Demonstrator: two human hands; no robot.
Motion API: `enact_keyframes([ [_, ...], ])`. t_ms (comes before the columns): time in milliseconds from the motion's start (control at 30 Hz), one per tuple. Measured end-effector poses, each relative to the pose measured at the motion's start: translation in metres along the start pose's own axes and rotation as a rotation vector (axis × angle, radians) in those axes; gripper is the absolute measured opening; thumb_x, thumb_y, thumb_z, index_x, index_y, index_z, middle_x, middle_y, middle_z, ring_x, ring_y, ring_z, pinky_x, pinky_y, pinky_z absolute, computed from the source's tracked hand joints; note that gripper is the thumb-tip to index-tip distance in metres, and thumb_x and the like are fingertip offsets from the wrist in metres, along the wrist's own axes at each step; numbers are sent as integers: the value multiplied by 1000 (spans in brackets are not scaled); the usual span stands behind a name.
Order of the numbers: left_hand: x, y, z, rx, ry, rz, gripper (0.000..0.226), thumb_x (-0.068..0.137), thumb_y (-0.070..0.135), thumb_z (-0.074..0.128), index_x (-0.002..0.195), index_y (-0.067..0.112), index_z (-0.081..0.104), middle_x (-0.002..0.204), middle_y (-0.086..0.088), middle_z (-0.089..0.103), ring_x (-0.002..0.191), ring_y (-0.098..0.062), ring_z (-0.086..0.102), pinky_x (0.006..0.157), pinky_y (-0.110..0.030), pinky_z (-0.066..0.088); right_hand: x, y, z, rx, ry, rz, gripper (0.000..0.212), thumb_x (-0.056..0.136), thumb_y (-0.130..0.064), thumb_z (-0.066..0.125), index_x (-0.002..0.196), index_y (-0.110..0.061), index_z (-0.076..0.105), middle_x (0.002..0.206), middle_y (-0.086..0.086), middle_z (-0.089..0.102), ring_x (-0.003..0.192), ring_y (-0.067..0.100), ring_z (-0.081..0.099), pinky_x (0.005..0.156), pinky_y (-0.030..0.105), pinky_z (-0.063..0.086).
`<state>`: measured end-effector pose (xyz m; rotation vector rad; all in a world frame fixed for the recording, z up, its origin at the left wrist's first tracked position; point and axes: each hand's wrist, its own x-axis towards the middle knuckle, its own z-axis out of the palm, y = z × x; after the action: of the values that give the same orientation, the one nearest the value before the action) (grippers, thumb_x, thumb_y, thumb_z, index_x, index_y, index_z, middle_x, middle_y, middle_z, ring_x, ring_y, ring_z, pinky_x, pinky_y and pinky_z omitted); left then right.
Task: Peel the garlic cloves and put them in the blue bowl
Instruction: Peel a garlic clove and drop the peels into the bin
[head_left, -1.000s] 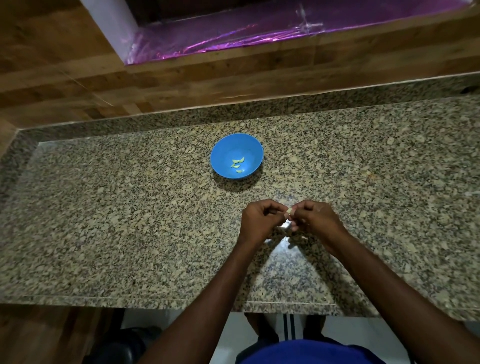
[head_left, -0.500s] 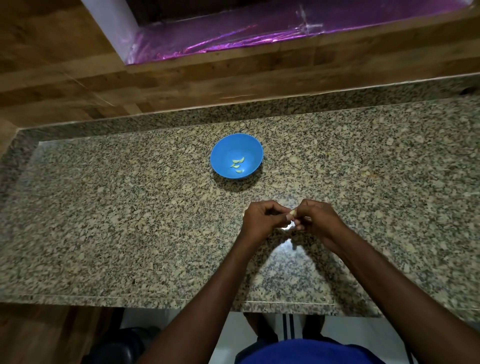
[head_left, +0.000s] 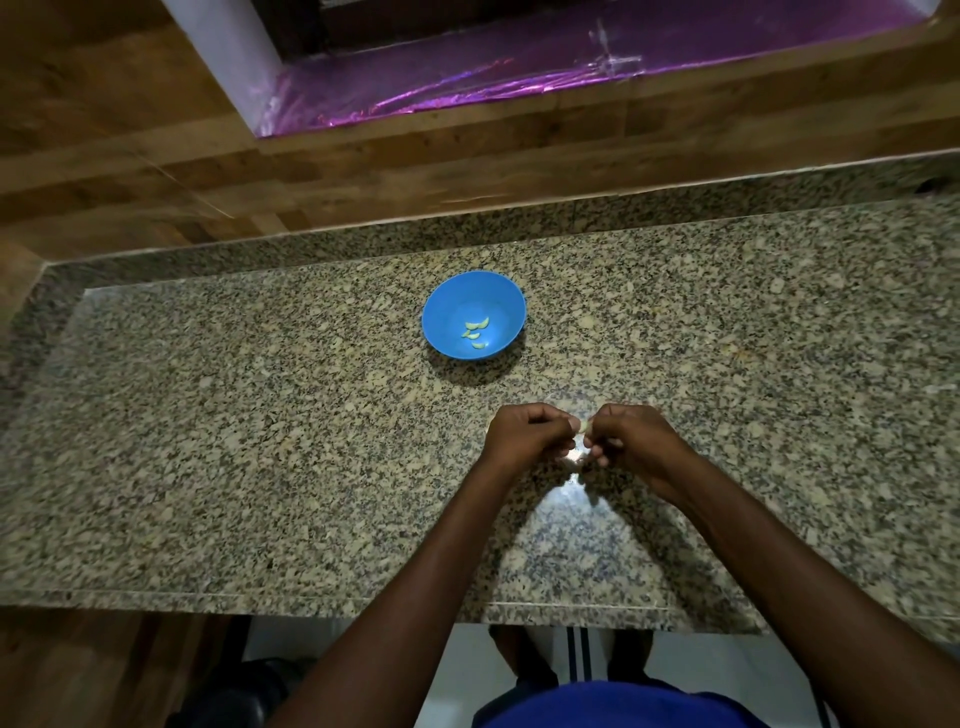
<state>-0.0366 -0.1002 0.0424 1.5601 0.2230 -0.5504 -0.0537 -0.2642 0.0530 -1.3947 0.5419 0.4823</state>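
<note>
Garlic clove (head_left: 585, 426): small, pale cream, only a sliver visible between the two hands, held above the granite countertop (head_left: 208, 467), nearer the person than the bowl. Whether any skin remained on it could not be told.

Left hand (head_left: 524, 435): fingers curled tight, thumb and forefinger tips pinching the clove's left end. Right hand (head_left: 631, 441): fingers also curled, pinching the clove from the right. The two hands met at the clove, knuckles up.

Blue bowl (head_left: 452, 312): round, plain plastic-looking, stood upright on the counter beyond the hands, apart from them. Inside, near the bottom, lay four peeled cloves (head_left: 475, 332), pale yellow-green, crescent-shaped, clustered close together.

Count: one bowl, four cloves in it, one clove in hand, two hands.

Behind the counter ran a wood-panelled wall (head_left: 156, 156), with purple foil (head_left: 519, 67) on a ledge above.
</note>
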Motion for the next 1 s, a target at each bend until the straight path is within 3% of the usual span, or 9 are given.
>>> enact_keyframes([
  [100,2,-2,-1,39,-59,90,23,87,-3,71,108,4,75,90,-31,70,80,-35,68,83,-48,59,-1,1,0,10,-25,30,14,84,7,55,73,2,62,68,19,62,54,19,56,49,27,47],
  [200,2,-2,-2,132,-89,171,23,89,-1,68,109,8,77,86,-22,73,78,-31,69,82,-50,61,-1,1,1,48,-31,78,12,85,5,56,77,3,65,67,16,62,55,19,56,49,27,47],
  [367,1,-4,-2,184,-63,189,14,89,-1,69,100,3,77,85,-17,75,67,-19,70,69,-31,59,0,3,-1,173,-78,193,10,90,0,52,88,2,62,66,10,64,57,16,56,49,23,51],
  [600,-1,-9,0,51,-59,94,18,92,0,67,106,-11,71,81,-14,72,62,-14,68,64,-24,59,-2,4,1,199,-67,200,13,92,1,50,84,1,61,64,11,65,58,17,55,47,22,52],
  [833,-1,-12,-5,-64,-43,9,15,91,-4,65,105,-5,72,83,-21,72,74,-27,73,73,-30,62,-3,12,-1,-80,72,69,10,83,1,58,79,8,65,69,25,63,48,26,57,50,30,49],
  [933,-2,-14,-7,-101,-48,17,12,92,-5,64,101,-5,72,83,-22,73,79,-28,74,78,-32,62,0,22,-3,-359,148,-86,21,86,-8,68,66,-1,68,60,15,68,48,25,62,53,31,52],
  [1000,-2,-15,-7,-85,-32,25,11,93,-5,63,96,-2,72,80,-20,72,77,-27,74,75,-31,62,1,27,-4,-441,142,-131,16,85,-8,72,70,-4,71,60,11,70,51,21,66,54,30,55],
])
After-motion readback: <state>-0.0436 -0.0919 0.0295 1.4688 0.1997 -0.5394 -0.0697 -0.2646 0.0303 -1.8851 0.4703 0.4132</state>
